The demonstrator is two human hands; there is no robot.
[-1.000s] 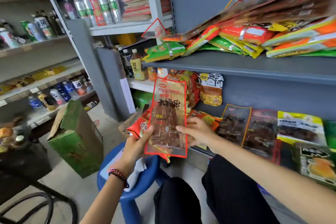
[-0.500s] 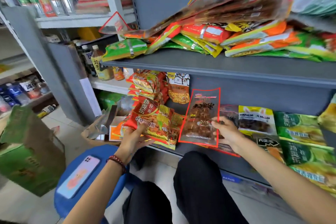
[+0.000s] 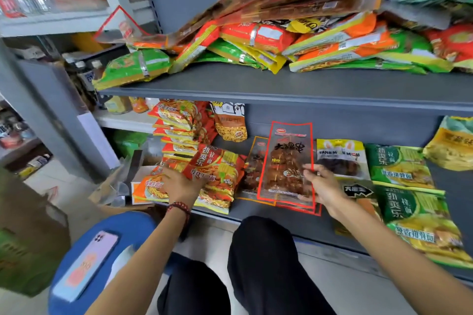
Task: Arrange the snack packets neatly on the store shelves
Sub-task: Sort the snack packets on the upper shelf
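Two hands tidy packets on the lower shelf; the piles are not steady.

At the left, the left hand point(image 3: 183, 183) lies flat with fingers spread on the orange noodle packets point(image 3: 215, 176), pressing and not gripping; this heap leans over the near edge of the lower shelf point(image 3: 256, 215) and may slide to the floor if pushed. To the right, the right hand point(image 3: 321, 184) pinches the red-edged clear packet point(image 3: 286, 161) by its right side, over similar packets; a thin hold, so it may slip crooked. Above, the pile on the upper shelf point(image 3: 281, 84) hangs out at its left end and could fall if bumped.
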